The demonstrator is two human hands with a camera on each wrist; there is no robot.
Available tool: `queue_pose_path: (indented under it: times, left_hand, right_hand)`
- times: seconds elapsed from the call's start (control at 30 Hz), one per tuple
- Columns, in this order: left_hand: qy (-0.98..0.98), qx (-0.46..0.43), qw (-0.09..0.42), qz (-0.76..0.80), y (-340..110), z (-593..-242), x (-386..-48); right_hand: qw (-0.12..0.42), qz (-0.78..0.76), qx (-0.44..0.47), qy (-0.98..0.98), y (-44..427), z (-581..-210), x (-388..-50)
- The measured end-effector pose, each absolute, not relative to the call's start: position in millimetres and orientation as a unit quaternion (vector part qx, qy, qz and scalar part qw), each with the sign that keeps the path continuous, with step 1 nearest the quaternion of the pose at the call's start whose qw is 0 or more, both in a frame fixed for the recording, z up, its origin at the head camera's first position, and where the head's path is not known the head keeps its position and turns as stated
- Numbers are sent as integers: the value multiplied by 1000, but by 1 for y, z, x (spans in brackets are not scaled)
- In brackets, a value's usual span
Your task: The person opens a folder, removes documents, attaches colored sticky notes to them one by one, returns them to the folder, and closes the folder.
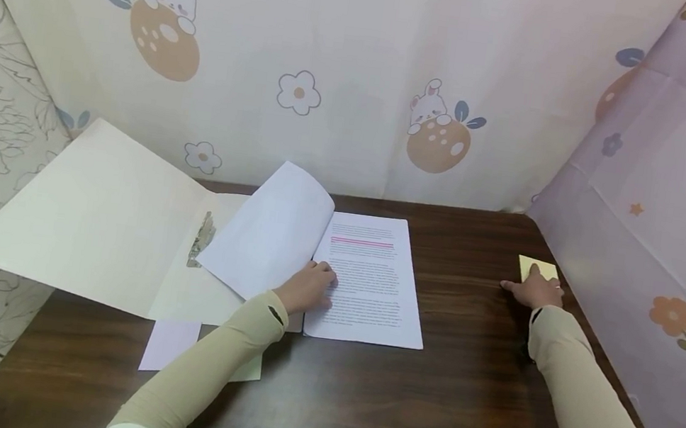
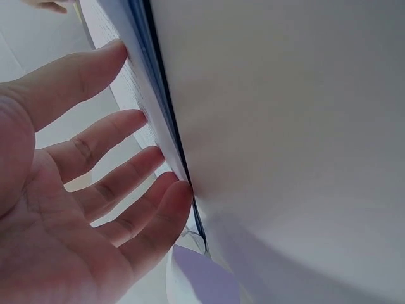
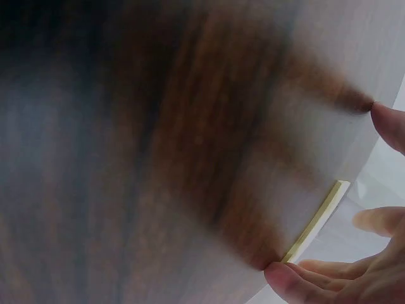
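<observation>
In the head view my left hand (image 1: 310, 287) rests on the printed pages (image 1: 365, 295) near their inner edge, beside a turned-over sheet (image 1: 273, 234). Its fingers are spread and touch the paper in the left wrist view, where the hand (image 2: 95, 183) shows palm side. At the far right my right hand (image 1: 538, 291) reaches to a yellow sticky-note pad (image 1: 543, 268), its fingertips on or beside it. The right wrist view shows the thumb and fingers of that hand (image 3: 354, 253) apart, with the pad (image 3: 316, 221) lying flat on the table.
An open white folder (image 1: 103, 227) lies at the left with a metal clip (image 1: 203, 240). A lilac sheet (image 1: 169, 345) and a pale green sheet (image 1: 249, 368) stick out below it. Patterned cloth (image 1: 352, 137) hangs behind the dark wooden table (image 1: 390, 405) and along its right side.
</observation>
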State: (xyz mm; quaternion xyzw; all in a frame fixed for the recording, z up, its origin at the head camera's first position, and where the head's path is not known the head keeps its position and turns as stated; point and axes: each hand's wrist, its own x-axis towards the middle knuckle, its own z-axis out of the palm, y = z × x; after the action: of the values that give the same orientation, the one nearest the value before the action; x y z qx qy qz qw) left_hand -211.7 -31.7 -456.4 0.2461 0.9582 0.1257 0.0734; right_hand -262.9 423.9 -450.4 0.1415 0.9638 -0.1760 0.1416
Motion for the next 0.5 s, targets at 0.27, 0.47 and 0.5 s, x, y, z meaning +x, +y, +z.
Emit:
queue_pose_path:
  times: [0.27,0.47,0.5]
  left_hand:
    - [957,254,65,120,-31,-458,-213]
    - [957,261,59,116,-32,-461,-215]
    - [957,260,59,115,-32,-460,-215]
  right_hand:
    - [159,-171,160,959,428,-447,-266]
    - [163,-169,172,957,439,-451,-267]
    - [167,-164,167,958,440,-451,-266]
